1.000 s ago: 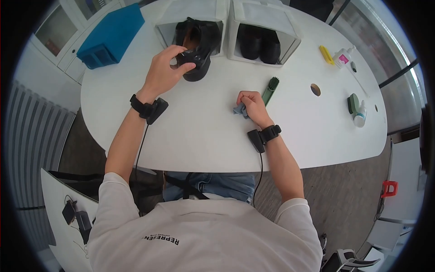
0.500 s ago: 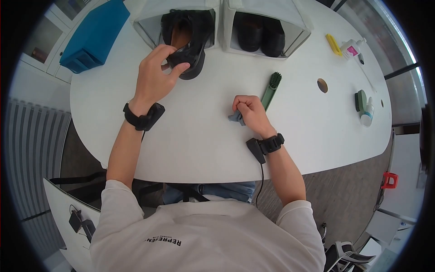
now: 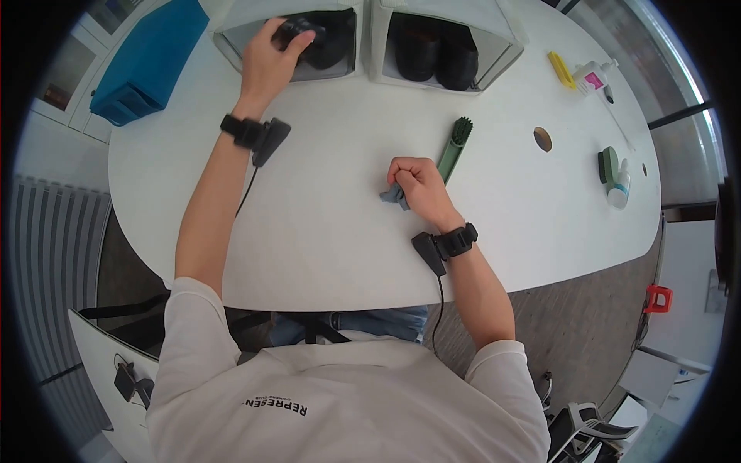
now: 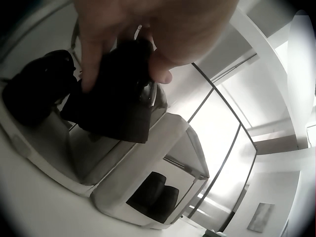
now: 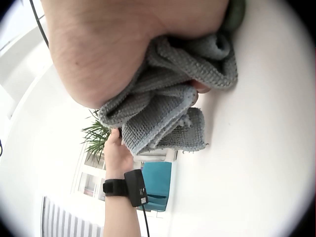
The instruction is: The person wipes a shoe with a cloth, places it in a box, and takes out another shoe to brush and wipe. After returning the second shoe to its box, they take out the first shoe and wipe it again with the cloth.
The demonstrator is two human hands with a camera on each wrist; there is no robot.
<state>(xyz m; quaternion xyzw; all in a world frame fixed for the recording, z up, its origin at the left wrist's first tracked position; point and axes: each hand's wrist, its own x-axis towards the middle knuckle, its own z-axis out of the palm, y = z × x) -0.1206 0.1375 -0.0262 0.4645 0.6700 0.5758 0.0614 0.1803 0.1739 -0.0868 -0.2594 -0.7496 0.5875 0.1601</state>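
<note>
My left hand (image 3: pixel 266 68) grips a black shoe (image 3: pixel 296 32) by one end, thumb on one side and fingers on the other, at the mouth of the left white storage box (image 3: pixel 332 75). Beside it in that box is another black shoe (image 4: pixel 39 86), seen in the left wrist view. My right hand (image 3: pixel 421 189) rests low over the table with its fingers curled round a grey-blue cloth (image 5: pixel 163 108), whose folded edges hang out below the palm. A green brush (image 3: pixel 454 150) lies just beyond the right hand, its near end hidden behind it.
A second white box (image 3: pixel 432 87) on the right holds a pair of black shoes (image 3: pixel 455 62). A teal case (image 3: pixel 150 62) stands at the left edge. At the right lie a yellow object (image 3: pixel 561 71), a white bottle (image 3: pixel 594 77), a green brush block (image 3: pixel 607 164) and a small bottle (image 3: pixel 619 189).
My left hand has moved forward with the shoe, from in front of the left box into its opening. The right hand stays in nearly the same place, still holding the cloth.
</note>
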